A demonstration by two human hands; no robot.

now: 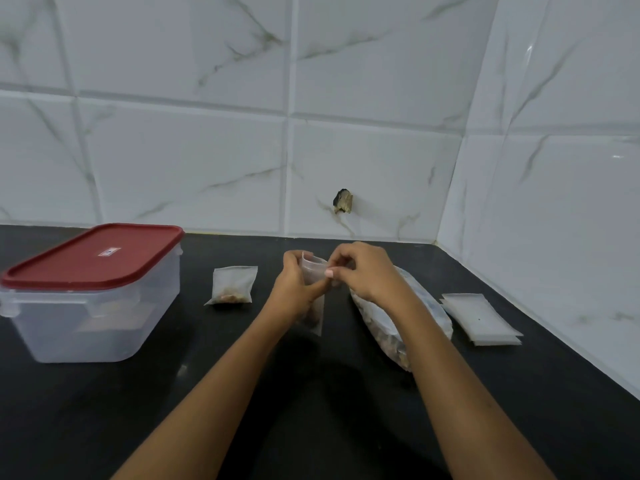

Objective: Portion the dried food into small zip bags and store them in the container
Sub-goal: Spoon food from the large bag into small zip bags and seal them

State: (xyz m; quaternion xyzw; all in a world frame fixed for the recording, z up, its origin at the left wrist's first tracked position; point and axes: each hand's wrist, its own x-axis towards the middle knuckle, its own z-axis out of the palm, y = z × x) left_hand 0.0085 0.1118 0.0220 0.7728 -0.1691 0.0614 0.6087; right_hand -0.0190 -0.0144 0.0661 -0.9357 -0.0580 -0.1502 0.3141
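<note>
Two bare forearms reach in from the near edge over a black stone worktop point(207, 375). At the centre, a small clear plastic zip bag point(313, 268) is held upright between both hands, its lower end close to the worktop, with a little brown dried food seen at its bottom. The left-hand grip point(294, 282) is closed round the bag's upper part, thumb across the front. The right-hand grip point(367, 271) is closed too, its curled fingertips pinching the bag's top edge.

Under the right forearm a large clear plastic bag of brown dried food point(384, 336) is laid on its side. To the right of it, a flat stack of empty clear zip bags point(481, 318) is placed near the side wall. Left of the hands, a second small zip bag, already filled point(233, 284), is stood on the worktop. Further left a clear rectangular plastic container point(90, 317) is seen, covered by a red plastic lid point(97, 256).

At the far side, a white marble-patterned tiled wall point(207, 150) is marked by a small dark broken hole point(343, 201).
</note>
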